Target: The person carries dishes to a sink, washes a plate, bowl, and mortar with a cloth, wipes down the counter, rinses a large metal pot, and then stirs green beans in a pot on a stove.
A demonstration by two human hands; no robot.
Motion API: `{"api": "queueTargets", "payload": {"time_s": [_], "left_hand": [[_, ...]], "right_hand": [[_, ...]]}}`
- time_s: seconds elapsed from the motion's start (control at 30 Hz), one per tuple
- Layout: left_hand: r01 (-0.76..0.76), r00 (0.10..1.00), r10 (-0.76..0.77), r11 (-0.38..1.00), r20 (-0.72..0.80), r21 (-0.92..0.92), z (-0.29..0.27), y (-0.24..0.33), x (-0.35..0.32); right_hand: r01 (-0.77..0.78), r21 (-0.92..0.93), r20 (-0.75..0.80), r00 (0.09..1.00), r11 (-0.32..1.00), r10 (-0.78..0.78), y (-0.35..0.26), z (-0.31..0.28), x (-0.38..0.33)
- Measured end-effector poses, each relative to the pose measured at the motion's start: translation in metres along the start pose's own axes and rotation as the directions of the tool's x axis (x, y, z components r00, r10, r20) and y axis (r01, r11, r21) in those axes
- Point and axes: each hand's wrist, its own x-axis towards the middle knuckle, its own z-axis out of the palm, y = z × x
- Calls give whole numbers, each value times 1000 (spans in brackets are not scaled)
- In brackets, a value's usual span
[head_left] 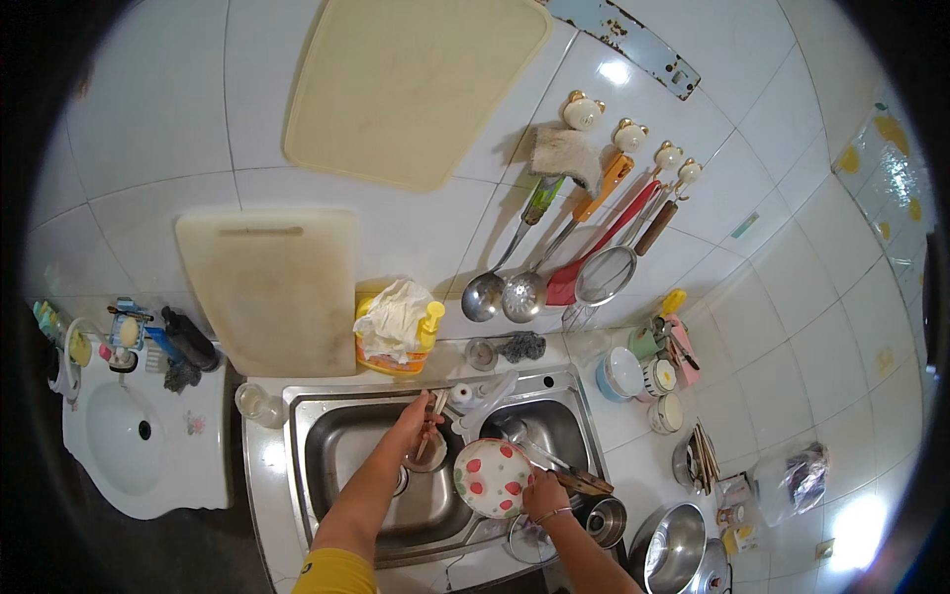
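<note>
My right hand grips the rim of a white plate with red strawberries, which is tilted over the middle of the double steel sink. My left hand is over the left basin beside the white faucet. Its fingers are closed, and pale thin shapes show at them, too small to name. Just below that hand a small clear round dish shows partly. In the right basin, behind the plate, lie a metal utensil and a knife-like tool with a wooden handle.
On the back ledge stand a yellow pump bottle with a white cloth, and a dark scrubber. A glass jar is at the sink's left corner. Ladles and a strainer hang above. Bowls and a steel basin crowd the right counter.
</note>
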Motion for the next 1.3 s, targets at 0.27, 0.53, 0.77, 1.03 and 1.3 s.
{"api": "queueTargets", "payload": {"time_s": [0.27,0.53,0.77,1.03,1.3], "left_hand": [[-80,989,101,980,-106,181,-44,-37,-42],[112,994,-112,977,-10,181,-22,-135,-116],[-11,996,-19,949,-91,-316,63,-153,-135],[46,996,-84,754,-27,-655,-9,-141,-165],[41,962,-131,937,-240,-348,-4,-149,-169]], "right_hand": [[72,-12,-77,994,997,-73,-7,11,9],[252,38,-101,964,967,-248,-26,16,24],[131,299,163,969,945,-186,-8,55,41],[274,320,-107,962,907,-252,3,34,90],[92,-44,31,995,995,-91,-27,-3,197]]}}
